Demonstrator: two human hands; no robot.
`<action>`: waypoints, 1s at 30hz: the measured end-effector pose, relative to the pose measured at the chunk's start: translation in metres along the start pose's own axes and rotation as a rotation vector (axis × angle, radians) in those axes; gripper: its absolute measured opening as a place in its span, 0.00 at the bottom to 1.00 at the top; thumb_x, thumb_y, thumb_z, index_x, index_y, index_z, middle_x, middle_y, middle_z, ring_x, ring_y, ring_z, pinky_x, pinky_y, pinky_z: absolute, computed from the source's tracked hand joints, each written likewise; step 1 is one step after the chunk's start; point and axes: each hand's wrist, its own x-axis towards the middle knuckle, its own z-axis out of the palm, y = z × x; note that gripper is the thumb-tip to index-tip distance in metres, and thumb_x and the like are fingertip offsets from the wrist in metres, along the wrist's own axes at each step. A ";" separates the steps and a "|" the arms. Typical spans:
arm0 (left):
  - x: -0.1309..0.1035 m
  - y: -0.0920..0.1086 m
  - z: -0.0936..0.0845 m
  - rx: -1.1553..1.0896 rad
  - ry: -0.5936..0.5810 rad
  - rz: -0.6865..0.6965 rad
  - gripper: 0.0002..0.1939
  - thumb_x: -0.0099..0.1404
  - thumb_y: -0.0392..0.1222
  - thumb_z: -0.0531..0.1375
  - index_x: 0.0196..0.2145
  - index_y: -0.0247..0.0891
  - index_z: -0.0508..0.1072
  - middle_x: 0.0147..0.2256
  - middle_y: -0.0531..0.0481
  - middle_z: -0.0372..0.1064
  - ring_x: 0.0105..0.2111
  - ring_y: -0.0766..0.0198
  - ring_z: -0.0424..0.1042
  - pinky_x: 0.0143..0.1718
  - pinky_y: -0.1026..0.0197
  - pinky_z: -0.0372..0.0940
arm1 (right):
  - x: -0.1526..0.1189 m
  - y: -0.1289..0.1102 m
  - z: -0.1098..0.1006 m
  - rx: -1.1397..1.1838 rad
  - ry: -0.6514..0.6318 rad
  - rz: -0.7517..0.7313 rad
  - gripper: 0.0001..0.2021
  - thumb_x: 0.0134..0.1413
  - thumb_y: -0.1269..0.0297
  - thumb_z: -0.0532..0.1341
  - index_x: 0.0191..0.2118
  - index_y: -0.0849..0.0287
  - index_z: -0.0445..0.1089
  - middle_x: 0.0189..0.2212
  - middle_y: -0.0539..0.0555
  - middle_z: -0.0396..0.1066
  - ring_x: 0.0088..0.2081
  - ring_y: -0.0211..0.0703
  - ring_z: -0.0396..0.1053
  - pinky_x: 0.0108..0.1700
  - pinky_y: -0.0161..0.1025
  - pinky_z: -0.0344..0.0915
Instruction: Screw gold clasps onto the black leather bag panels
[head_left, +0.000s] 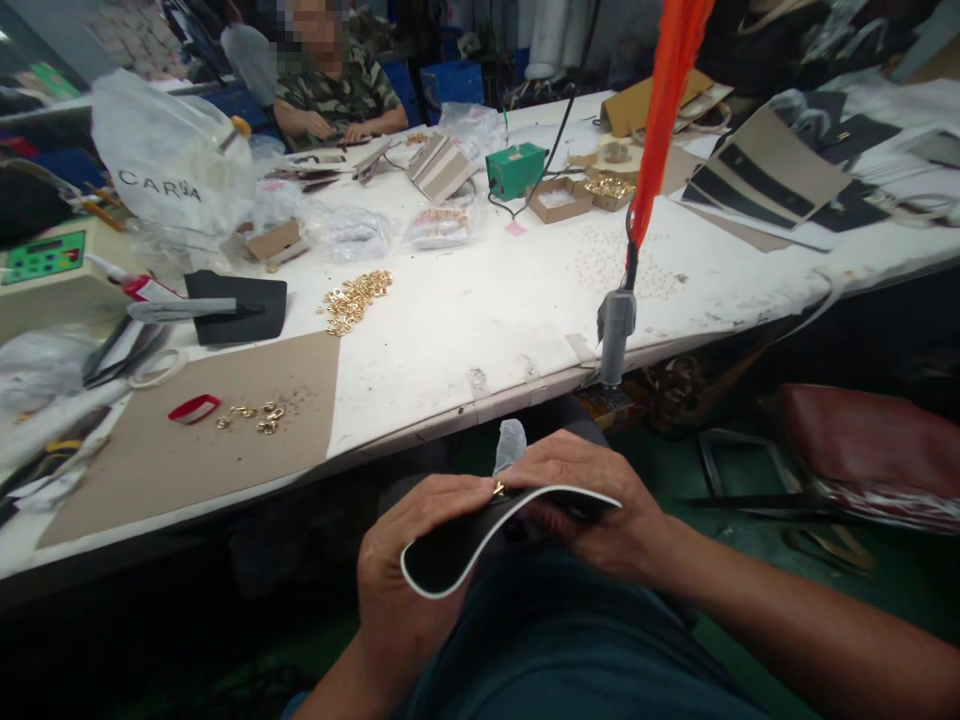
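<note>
Between my two hands, over my lap, bends a black leather-like panel (442,560) with a white edge. My left hand (409,560) is closed round its left side, thumb toward the middle. Gripping the right side is my right hand (592,490), its fingers partly hidden behind the panel. A small gold metal fitting (499,489) sits at the panel's upper edge, between the fingertips of both hands. Beside it a whitish translucent piece (511,445) sticks up; whether it is a finger cover I cannot tell.
Gold hardware (356,300) lies heaped on the white table (450,350). A brown sheet (277,470) carries several gold rings and a red item (193,408). A grey tool (616,335) hangs from an orange strap. Across the table sits a person (337,90). A dark red chair (862,450) stands right.
</note>
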 end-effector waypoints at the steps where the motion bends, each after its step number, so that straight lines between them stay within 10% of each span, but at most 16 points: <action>1: 0.003 -0.003 0.002 -0.017 0.014 -0.082 0.12 0.64 0.32 0.69 0.44 0.44 0.83 0.42 0.51 0.82 0.41 0.60 0.81 0.45 0.59 0.75 | 0.002 0.002 0.001 0.036 0.004 0.121 0.06 0.67 0.67 0.66 0.47 0.58 0.78 0.39 0.53 0.80 0.39 0.42 0.77 0.45 0.39 0.70; 8: 0.051 -0.055 0.002 -0.135 -0.034 -0.602 0.09 0.60 0.45 0.71 0.35 0.38 0.83 0.32 0.51 0.82 0.32 0.59 0.78 0.35 0.61 0.71 | 0.044 0.045 0.002 0.197 -0.067 0.773 0.11 0.60 0.57 0.68 0.39 0.60 0.80 0.33 0.51 0.80 0.35 0.44 0.76 0.35 0.35 0.69; 19: 0.130 -0.147 0.002 -0.293 -0.002 -0.756 0.18 0.50 0.40 0.72 0.40 0.36 0.81 0.38 0.46 0.83 0.38 0.53 0.81 0.39 0.57 0.74 | 0.117 0.131 0.009 -0.041 -0.077 0.963 0.11 0.56 0.62 0.71 0.42 0.63 0.81 0.40 0.57 0.83 0.42 0.51 0.79 0.39 0.37 0.71; 30: 0.150 -0.173 0.007 -0.159 -0.111 -0.794 0.15 0.49 0.40 0.70 0.37 0.36 0.80 0.33 0.45 0.81 0.32 0.52 0.80 0.30 0.57 0.73 | 0.136 0.162 0.016 -0.281 -0.144 1.116 0.12 0.51 0.61 0.73 0.39 0.65 0.81 0.36 0.59 0.82 0.36 0.49 0.77 0.35 0.38 0.70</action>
